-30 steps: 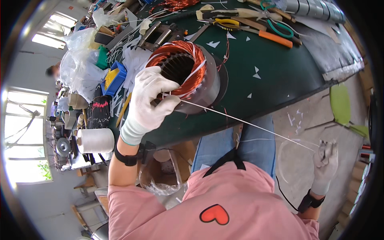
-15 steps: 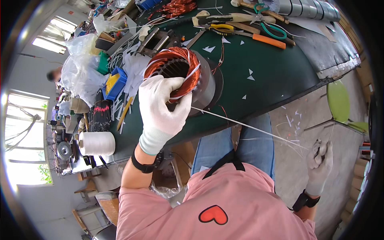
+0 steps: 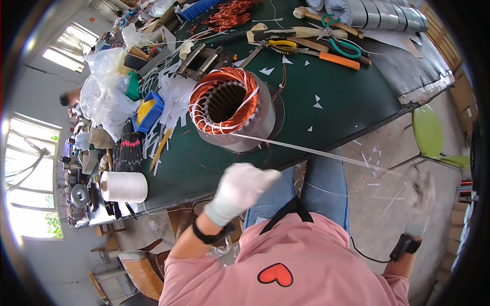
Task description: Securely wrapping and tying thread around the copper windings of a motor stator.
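Note:
A grey motor stator (image 3: 264,109) stands on the green table, tilted in view, with its bore facing up. White cord binds the orange copper winding (image 3: 251,94) around its rim in several loops. From the near side of the winding, a white cord (image 3: 316,151) stretches tight to the right. My gloved right hand (image 3: 419,194), smeared by motion, grips that cord far out over the floor. Apart from the stator, my gloved left hand (image 3: 241,193) hovers at the table's near edge. Its fingers are pressed together, slightly blurred, with nothing visible in them.
Behind the stator lie a metal block with rods (image 3: 206,60), yellow-handled pliers (image 3: 282,47), green scissors (image 3: 345,48) and an orange-handled tool (image 3: 339,60). A white thread spool (image 3: 124,186) and a blue bin (image 3: 149,113) stand left. A green chair (image 3: 427,133) is at right.
My left hand has let go of the winding and moved down toward me. My right hand has shifted slightly outward with the cord. The bound winding is now uncovered.

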A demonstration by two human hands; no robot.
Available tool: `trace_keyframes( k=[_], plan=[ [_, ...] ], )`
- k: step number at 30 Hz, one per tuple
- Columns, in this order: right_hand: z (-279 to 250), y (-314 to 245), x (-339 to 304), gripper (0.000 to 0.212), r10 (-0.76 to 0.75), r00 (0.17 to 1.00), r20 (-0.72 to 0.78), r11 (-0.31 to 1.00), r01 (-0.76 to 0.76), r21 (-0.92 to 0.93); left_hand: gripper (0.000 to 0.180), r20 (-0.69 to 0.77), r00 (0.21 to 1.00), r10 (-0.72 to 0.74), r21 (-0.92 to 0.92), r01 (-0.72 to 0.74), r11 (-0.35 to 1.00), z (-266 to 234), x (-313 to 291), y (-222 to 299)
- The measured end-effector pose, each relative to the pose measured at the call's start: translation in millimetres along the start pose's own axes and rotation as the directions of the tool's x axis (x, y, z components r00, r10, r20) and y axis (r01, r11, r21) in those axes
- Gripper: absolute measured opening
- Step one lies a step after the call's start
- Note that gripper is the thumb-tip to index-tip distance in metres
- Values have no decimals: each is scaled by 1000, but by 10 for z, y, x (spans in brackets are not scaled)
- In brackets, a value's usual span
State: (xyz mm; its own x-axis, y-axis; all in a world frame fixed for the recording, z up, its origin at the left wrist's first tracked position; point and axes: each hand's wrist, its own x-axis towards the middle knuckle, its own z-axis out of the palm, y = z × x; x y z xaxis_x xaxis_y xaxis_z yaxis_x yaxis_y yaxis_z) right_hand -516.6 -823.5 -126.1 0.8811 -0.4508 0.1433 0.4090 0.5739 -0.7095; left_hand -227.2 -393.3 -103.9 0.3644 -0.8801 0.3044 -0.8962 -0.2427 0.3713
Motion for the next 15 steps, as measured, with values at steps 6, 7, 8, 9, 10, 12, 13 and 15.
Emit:
trace_keyframes(
  k=[6,7,8,9,10,12,13,15],
  plan=[
    [869,664,502,34,-76,933,-352,474,-277,-836,23,-531,641,-554,-13,648,762,-1086,-286,-431],
    [1393,746,668,34,94,959,-266,493,-277,-825,22,-597,595,-538,-132,588,798,-1189,-196,-401],
    [1790,885,771,34,278,934,-224,571,-348,-744,21,-660,537,-526,-249,504,827,-1296,-67,-358],
    [2180,1003,866,33,461,885,-61,589,-357,-725,20,-632,668,-394,-74,453,888,-1365,75,-292],
    [2411,1129,933,32,663,746,58,630,-514,-582,20,-568,784,-251,91,363,927,-1415,266,-196],
    [2749,1408,1027,29,810,536,237,579,-669,-465,19,-360,924,-127,250,227,941,-1457,616,-58],
    [2804,1502,1026,29,809,538,236,580,-668,-467,19,-296,946,-132,224,203,953,-1448,702,-61],
    [2864,1658,1039,34,825,499,264,560,-786,-263,19,-232,964,-130,197,177,964,-1452,784,-70]
  ],
)
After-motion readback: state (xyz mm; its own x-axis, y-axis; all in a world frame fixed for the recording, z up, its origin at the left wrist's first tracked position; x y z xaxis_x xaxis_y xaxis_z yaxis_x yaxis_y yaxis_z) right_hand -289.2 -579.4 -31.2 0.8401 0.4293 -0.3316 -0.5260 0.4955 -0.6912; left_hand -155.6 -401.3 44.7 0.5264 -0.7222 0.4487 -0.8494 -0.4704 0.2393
